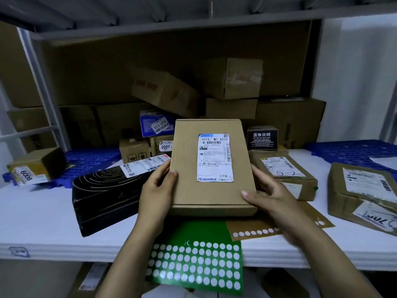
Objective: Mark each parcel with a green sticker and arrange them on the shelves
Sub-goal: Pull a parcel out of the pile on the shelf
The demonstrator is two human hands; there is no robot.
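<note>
I hold a flat brown cardboard parcel (pixel 187 168) with a white shipping label above the white table (pixel 43 216). My left hand (pixel 158 190) grips its left edge, thumb on top. My right hand (pixel 272 198) grips its right edge near the front corner. No green sticker shows on its top face. Below the parcel lies a green sticker sheet (pixel 197 261) with many round holes where stickers were peeled; it overhangs the table's front edge. A brown backing sheet (pixel 255 229) with a row of holes lies beside it.
A black box (pixel 107 196) with labels lies left of the parcel. Labelled brown parcels sit at the right (pixel 285 175) (pixel 363 194). Blue pallets (pixel 86 162) and several stacked cartons (pixel 232 80) fill the back, under a grey shelf board (pixel 171 24).
</note>
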